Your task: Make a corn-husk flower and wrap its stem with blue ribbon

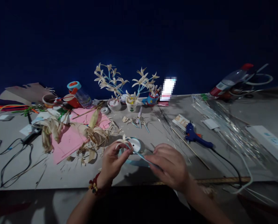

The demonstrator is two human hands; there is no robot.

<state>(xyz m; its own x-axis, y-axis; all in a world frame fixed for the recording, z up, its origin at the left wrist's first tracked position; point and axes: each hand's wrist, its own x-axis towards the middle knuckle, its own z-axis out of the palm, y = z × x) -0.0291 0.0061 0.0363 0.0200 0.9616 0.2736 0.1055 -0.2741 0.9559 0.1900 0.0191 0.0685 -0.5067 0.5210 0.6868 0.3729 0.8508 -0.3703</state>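
Note:
My left hand [112, 161] pinches a small pale husk flower [122, 141] at the top of a thin stem. My right hand [170, 165] is closed on the lower end of that stem, where a light blue ribbon [141, 156] runs along it. Both hands hover over a spool of light blue ribbon [134, 145] lying flat on the grey table [59, 174]. A beaded bracelet [94, 186] sits on my left wrist.
Dried husk strips [92, 135] lie on pink paper [67, 143] at left, beside black cables [13, 155]. A blue glue gun [196, 137], thin sticks and clear wrap [223, 124] lie at right. Finished flower sprays in cups [132, 104] stand at the back.

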